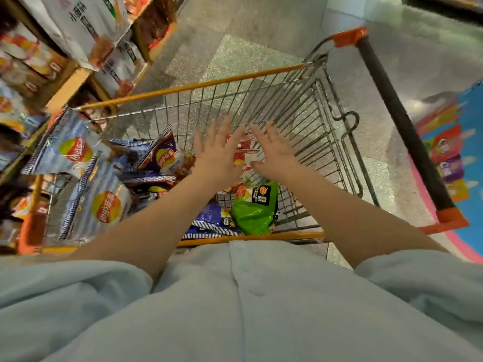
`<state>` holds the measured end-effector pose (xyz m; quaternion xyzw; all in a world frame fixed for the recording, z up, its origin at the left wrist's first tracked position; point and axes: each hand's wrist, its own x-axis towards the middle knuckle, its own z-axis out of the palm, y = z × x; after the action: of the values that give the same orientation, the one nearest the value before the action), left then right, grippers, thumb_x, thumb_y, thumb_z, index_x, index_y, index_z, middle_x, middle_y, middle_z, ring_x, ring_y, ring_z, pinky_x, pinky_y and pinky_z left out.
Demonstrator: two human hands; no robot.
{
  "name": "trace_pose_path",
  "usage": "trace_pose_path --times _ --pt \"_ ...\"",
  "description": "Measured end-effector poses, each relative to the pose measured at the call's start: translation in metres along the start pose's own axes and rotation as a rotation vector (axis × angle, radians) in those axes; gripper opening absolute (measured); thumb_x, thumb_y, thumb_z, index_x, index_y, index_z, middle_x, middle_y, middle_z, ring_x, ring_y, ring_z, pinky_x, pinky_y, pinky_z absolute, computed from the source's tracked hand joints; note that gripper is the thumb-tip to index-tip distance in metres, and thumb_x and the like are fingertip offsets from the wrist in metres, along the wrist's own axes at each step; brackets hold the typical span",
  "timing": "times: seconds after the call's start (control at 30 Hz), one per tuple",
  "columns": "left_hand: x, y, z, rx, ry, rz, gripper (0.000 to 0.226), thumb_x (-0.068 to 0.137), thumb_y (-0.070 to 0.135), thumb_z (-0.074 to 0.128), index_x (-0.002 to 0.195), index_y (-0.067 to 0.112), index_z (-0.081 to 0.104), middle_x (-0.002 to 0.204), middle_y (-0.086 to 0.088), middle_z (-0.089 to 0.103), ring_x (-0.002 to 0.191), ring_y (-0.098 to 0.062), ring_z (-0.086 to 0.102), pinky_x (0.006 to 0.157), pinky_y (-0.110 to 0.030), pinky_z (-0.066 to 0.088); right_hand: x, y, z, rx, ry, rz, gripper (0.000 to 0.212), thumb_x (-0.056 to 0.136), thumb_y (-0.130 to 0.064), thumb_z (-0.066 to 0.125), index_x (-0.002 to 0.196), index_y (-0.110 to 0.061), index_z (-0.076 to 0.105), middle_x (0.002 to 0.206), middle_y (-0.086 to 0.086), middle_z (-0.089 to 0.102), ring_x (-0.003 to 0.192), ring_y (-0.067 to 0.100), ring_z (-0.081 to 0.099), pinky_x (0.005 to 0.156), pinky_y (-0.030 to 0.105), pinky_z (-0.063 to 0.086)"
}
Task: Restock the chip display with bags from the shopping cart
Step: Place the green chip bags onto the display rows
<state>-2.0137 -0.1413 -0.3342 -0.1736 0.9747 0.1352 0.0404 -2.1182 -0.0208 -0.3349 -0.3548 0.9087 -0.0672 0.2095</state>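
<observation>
Both hands reach down over the wire shopping cart point(300, 105), side by side and nearly touching at the thumbs. The left hand point(219, 150) is spread flat with straight fingers and holds nothing; the right hand point(274, 150) is the same, fingers splayed and empty, with its thumb stretched toward the left one. Directly beneath and between the two palms lies a red chip bag point(244, 152), partly hidden by them; whether either hand touches it cannot be told. Nearer the person than the hands, below the right wrist, sits a green chip bag point(253, 207), with a dark blue chip bag point(209, 223) just beside it under the left forearm. To the left of the left hand a purple chip bag point(167, 155) stands tilted in the cart, and farther left two pale blue chip bags point(78, 150) lean over the cart's side. Beyond those, well left of the hands, the chip display point(39, 64) holds boxed and bagged snacks on wooden shelves. The cart's black handle point(397, 113) runs to the right of the right hand. Pale blue sleeves point(78, 296) cover the upper arms.
</observation>
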Motion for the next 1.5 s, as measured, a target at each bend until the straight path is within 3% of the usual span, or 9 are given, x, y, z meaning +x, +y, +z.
trace_pose_path --times 0.13,0.33,0.5,0.67,0.93,1.07,1.2,1.37,1.5 --pt "-0.008 -0.010 0.015 0.015 -0.070 -0.104 0.080 0.094 0.046 0.048 0.153 0.038 -0.006 0.160 -0.004 -0.022 0.145 -0.031 -0.024 0.111 -0.059 -0.016 0.015 0.011 0.017 -0.119 -0.117 -0.080 0.097 0.089 -0.040 0.063 0.149 -0.042 -0.014 0.158 0.005 -0.023 0.146 0.030 -0.015 0.117 0.047 -0.004" --pt "-0.032 -0.026 0.041 0.064 -0.058 -0.262 0.090 0.086 0.062 0.048 0.150 0.042 -0.012 0.158 -0.004 -0.028 0.143 -0.036 -0.027 0.106 -0.066 -0.018 0.032 0.030 0.057 -0.341 -0.257 -0.259 0.115 0.078 -0.059 0.068 0.144 -0.043 -0.025 0.150 0.004 -0.040 0.143 0.033 -0.026 0.117 0.054 -0.005" --pt "-0.048 -0.035 0.065 0.093 -0.106 -0.362 0.103 0.079 0.074 0.049 0.138 0.045 -0.030 0.154 -0.005 -0.036 0.141 -0.037 -0.030 0.105 -0.068 -0.017 0.044 0.045 0.080 -0.502 -0.369 -0.328 0.117 0.074 -0.068 0.064 0.144 -0.040 -0.026 0.150 0.010 -0.039 0.140 0.036 -0.031 0.112 0.060 -0.009" --pt "-0.043 -0.038 0.077 0.101 -0.155 -0.421 0.108 0.076 0.082 0.042 0.125 0.043 -0.047 0.136 -0.002 -0.054 0.139 -0.038 -0.035 0.103 -0.069 -0.019 0.056 0.050 0.109 -0.558 -0.437 -0.388 0.118 0.071 -0.075 0.061 0.143 -0.043 -0.028 0.142 0.005 -0.047 0.137 0.037 -0.034 0.110 0.064 -0.011" --pt "-0.021 -0.052 0.074 0.127 -0.190 -0.444 0.116 0.067 0.089 0.044 0.115 0.048 -0.054 0.130 0.002 -0.062 0.128 -0.036 -0.048 0.097 -0.068 -0.026 0.095 0.047 0.148 -0.734 -0.546 -0.462 0.119 0.067 -0.078 0.060 0.141 -0.046 -0.028 0.146 0.005 -0.046 0.136 0.043 -0.032 0.106 0.072 -0.009" --pt "-0.018 -0.056 0.075 0.141 -0.193 -0.448 0.118 0.063 0.090 0.047 0.117 0.052 -0.051 0.138 0.002 -0.057 0.125 -0.034 -0.052 0.091 -0.064 -0.033 0.112 0.051 0.161 -0.799 -0.581 -0.470 0.121 0.066 -0.079 0.061 0.140 -0.048 -0.028 0.147 0.004 -0.044 0.135 0.045 -0.032 0.104 0.076 -0.003" --pt "-0.017 -0.058 0.077 0.161 -0.214 -0.473 0.121 0.062 0.091 0.048 0.115 0.052 -0.054 0.137 0.003 -0.058 0.124 -0.034 -0.053 0.088 -0.062 -0.036 0.124 0.049 0.170 -0.849 -0.646 -0.453 0.121 0.062 -0.084 0.058 0.144 -0.047 -0.023 0.153 0.005 -0.034 0.138 0.049 -0.023 0.105 0.076 0.007" --pt "-0.019 -0.060 0.082 0.167 -0.224 -0.475 0.123 0.061 0.090 0.050 0.116 0.052 -0.053 0.139 0.002 -0.055 0.129 -0.034 -0.049 0.089 -0.064 -0.035 0.126 0.045 0.169 -0.858 -0.709 -0.447 0.116 0.065 -0.081 0.060 0.149 -0.045 -0.012 0.161 0.009 -0.005 0.142 0.044 0.018 0.109 0.060 0.027" --pt "-0.023 -0.056 0.085 0.193 -0.260 -0.471 0.120 0.065 0.088 0.047 0.117 0.048 -0.053 0.143 -0.001 -0.052 0.132 -0.036 -0.045 0.087 -0.065 -0.033 0.118 0.045 0.169 -0.873 -0.687 -0.464 0.109 0.070 -0.077 0.059 0.151 -0.042 -0.005 0.159 0.012 0.010 0.137 0.042 0.030 0.105 0.055 0.037"
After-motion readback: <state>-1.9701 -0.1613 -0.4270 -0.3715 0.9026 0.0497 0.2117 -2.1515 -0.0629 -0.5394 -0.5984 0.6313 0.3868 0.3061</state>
